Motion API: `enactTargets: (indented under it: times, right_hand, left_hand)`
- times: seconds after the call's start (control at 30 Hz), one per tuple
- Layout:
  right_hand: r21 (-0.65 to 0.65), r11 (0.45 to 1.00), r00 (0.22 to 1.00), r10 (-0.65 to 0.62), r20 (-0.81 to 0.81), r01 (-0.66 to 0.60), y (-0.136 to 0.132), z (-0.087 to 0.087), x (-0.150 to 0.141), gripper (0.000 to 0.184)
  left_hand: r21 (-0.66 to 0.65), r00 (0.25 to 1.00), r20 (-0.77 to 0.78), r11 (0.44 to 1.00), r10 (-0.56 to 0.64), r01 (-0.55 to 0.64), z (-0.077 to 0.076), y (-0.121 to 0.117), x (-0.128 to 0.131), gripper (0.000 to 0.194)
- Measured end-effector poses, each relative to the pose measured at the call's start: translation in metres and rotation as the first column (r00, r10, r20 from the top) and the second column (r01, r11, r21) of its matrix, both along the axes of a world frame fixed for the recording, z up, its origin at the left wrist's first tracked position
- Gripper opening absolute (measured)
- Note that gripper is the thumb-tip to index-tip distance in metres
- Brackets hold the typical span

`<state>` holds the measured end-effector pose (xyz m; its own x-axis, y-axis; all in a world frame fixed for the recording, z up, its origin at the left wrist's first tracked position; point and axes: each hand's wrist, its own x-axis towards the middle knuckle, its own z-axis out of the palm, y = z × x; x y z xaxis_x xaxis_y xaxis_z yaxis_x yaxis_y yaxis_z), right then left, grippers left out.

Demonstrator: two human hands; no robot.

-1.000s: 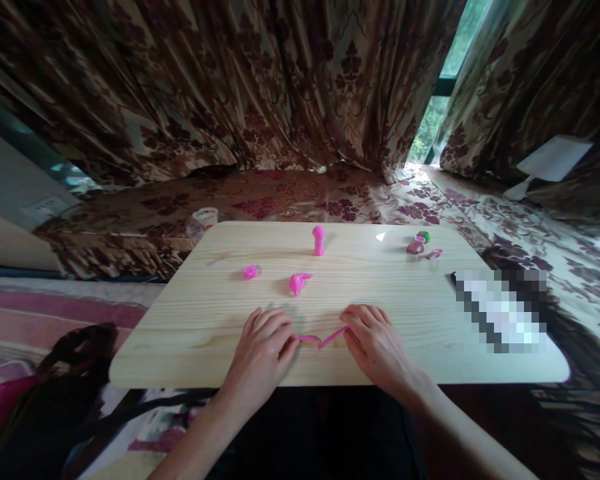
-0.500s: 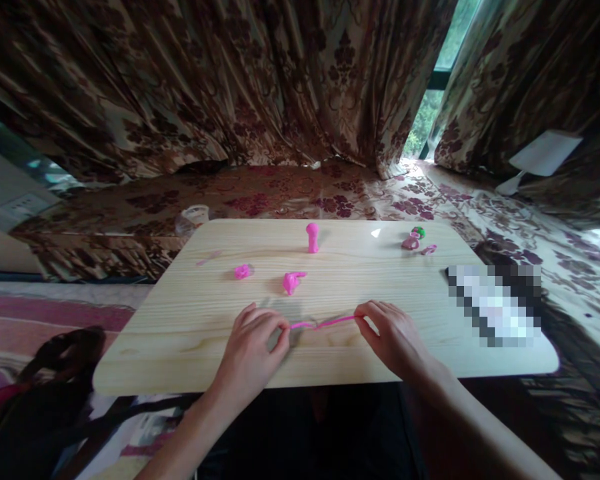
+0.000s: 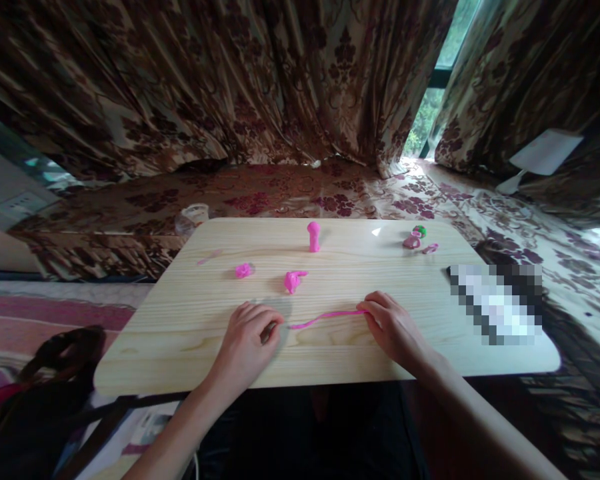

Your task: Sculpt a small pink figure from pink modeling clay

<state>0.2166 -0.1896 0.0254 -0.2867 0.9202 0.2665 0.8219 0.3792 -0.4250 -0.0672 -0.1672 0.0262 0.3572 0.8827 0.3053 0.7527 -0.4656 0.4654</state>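
Observation:
A thin pink strand (image 3: 325, 314), which looks like modelling clay, lies in a gentle curve over the near half of the table. The fingers of my right hand (image 3: 391, 327) are closed on its right end. At its left end, my left hand (image 3: 250, 332) has thumb and forefinger pinched together. A small gap shows between those fingertips and the pink end, and whether something thin is in them I cannot make out. Beyond my hands sit a pink lump with a side arm (image 3: 293, 281), a smaller crumpled pink piece (image 3: 243, 270) and an upright pink figure with a round top (image 3: 314, 237).
The pale wooden table (image 3: 180, 333) carries a green ball-like piece (image 3: 419, 231) and dull pink pieces (image 3: 411, 243) at back right. A blurred-out flat object (image 3: 495, 303) lies at the right edge. A clear tub (image 3: 193, 219) stands behind the back left corner.
The strand has gone from nearly straight, with a kink, to a longer curve. My right hand has moved slightly right with its end. My left hand has shifted slightly left, away from the strand's end.

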Motion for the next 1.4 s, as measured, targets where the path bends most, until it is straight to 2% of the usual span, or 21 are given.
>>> enactTargets:
  times: [0.13, 0.3, 0.53, 0.7, 0.8, 0.9, 1.03, 1.23, 1.4]
  right_hand:
    - [-0.022, 1.000, 1.000, -0.018, -0.022, 0.018, -0.001, -0.001, 0.002, 0.025]
    - [-0.030, 1.000, 0.999, -0.008, -0.034, 0.007, 0.000, 0.002, 0.006, 0.018]
    - [0.022, 1.000, 0.998, 0.018, 0.055, -0.019, -0.007, 0.001, 0.015, 0.027]
    - [0.051, 0.998, 0.991, -0.038, 0.130, 0.032, -0.015, 0.011, 0.009, 0.036]
    - [0.077, 0.997, 0.982, -0.002, 0.189, -0.012, -0.015, 0.010, -0.009, 0.041]
    - [0.022, 0.995, 0.967, 0.085, 0.241, -0.093, -0.020, 0.002, -0.024, 0.057]
    - [-0.058, 0.980, 0.944, 0.201, 0.260, -0.192, -0.028, -0.007, -0.024, 0.067]
    - [-0.066, 0.989, 0.945, 0.143, 0.292, -0.129, -0.020, -0.007, -0.019, 0.067]
    - [-0.066, 0.981, 0.934, 0.195, 0.300, -0.184, -0.026, -0.008, -0.018, 0.067]
  left_hand:
    - [0.062, 0.998, -0.056, 0.998, -0.017, 0.020, 0.004, -0.004, 0.012, 0.014]
    - [0.048, 0.986, -0.154, 0.996, -0.067, 0.075, 0.008, -0.003, 0.024, 0.015]
    - [0.056, 0.969, -0.234, 0.994, -0.082, 0.097, 0.006, 0.002, 0.012, 0.020]
    - [0.121, 0.972, -0.234, 0.992, -0.016, 0.046, 0.009, -0.003, 0.015, 0.037]
    - [0.085, 0.952, -0.296, 0.990, -0.081, 0.110, 0.012, -0.011, 0.034, 0.052]
    - [0.016, 0.913, -0.366, 0.980, -0.179, 0.199, 0.007, -0.024, 0.048, 0.065]
    - [-0.027, 0.875, -0.425, 0.969, -0.232, 0.244, -0.006, -0.034, 0.050, 0.073]
    - [-0.008, 0.876, -0.446, 0.980, -0.181, 0.199, -0.006, -0.026, 0.048, 0.074]
    - [-0.010, 0.864, -0.461, 0.975, -0.202, 0.223, -0.009, -0.034, 0.045, 0.077]
